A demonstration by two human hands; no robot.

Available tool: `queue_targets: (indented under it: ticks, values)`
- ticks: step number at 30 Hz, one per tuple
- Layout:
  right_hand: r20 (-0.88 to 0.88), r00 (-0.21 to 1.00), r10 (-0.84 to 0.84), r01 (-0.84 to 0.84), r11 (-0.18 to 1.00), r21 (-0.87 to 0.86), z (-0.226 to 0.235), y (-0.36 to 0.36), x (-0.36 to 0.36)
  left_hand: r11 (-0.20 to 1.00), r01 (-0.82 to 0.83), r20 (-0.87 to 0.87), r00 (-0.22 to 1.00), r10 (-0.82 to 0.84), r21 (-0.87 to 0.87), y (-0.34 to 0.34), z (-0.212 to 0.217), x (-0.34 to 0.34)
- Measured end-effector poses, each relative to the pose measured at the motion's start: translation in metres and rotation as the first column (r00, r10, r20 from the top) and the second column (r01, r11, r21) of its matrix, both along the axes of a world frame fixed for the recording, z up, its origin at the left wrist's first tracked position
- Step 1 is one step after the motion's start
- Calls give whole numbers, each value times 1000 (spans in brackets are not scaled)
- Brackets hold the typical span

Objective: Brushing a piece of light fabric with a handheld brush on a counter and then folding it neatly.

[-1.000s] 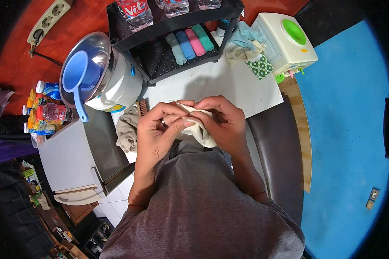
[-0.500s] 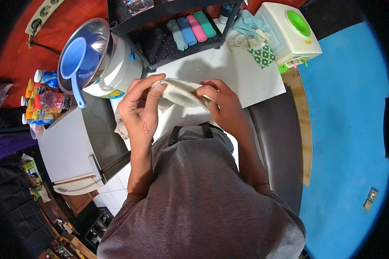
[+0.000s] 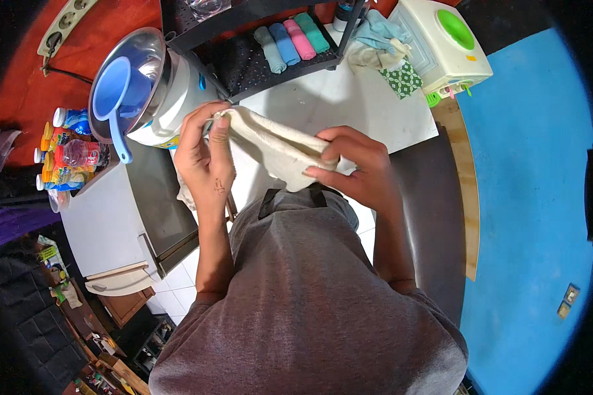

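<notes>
The work area lies between a red wall [image 3: 26, 85] on the left and a blue wall [image 3: 527, 197] on the right. A white tabletop [image 3: 402, 131] occupies the centre; a dark padded surface [image 3: 428, 210] adjoins it at right. A black rack [image 3: 234, 82] stands at the far side of the tabletop. To its right is a white box [image 3: 445, 59] with a green round top panel; crumpled cloths [image 3: 375, 39] lie beside the box. To the left of the rack, a white container [image 3: 184, 95] carries a steel bowl [image 3: 155, 52]. A blue dipper [image 3: 115, 92] rests in the bowl, handle over the rim.

The cream cloth [image 3: 270, 141] is held in the air, in front of the torso, spanning both hands with a lengthwise fold. The left hand [image 3: 204, 151] pinches its upper left corner between thumb and forefinger. The right hand [image 3: 362, 168] grips its right end, thumb lower, fingers above. Four rolled cloths [image 3: 285, 45], grey-green, blue, pink and teal, lie side by side on the rack's lower shelf.
</notes>
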State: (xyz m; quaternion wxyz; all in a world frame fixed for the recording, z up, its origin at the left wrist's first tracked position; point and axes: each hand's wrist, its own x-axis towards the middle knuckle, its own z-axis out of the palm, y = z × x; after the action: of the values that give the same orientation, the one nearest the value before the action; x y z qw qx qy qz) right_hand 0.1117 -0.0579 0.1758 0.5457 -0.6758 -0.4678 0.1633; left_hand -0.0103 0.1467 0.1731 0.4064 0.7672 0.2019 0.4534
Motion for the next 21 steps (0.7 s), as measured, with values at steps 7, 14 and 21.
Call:
queue_targets:
  ticks: [7, 14, 21]
  values:
    - [-152, 939, -308, 311, 950, -3, -22, -5, 42, 898, 289, 12, 953, -302, -330, 4, -15, 39]
    - [140, 860, -491, 478, 871, 119, 11, -28, 45, 870, 470, -21, 878, -478, -151, 5, -16, 79]
    - [28, 998, -52, 58, 947, -315, -56, -24, -18, 765, 422, -189, 804, -563, -487, 24, -131, 43]
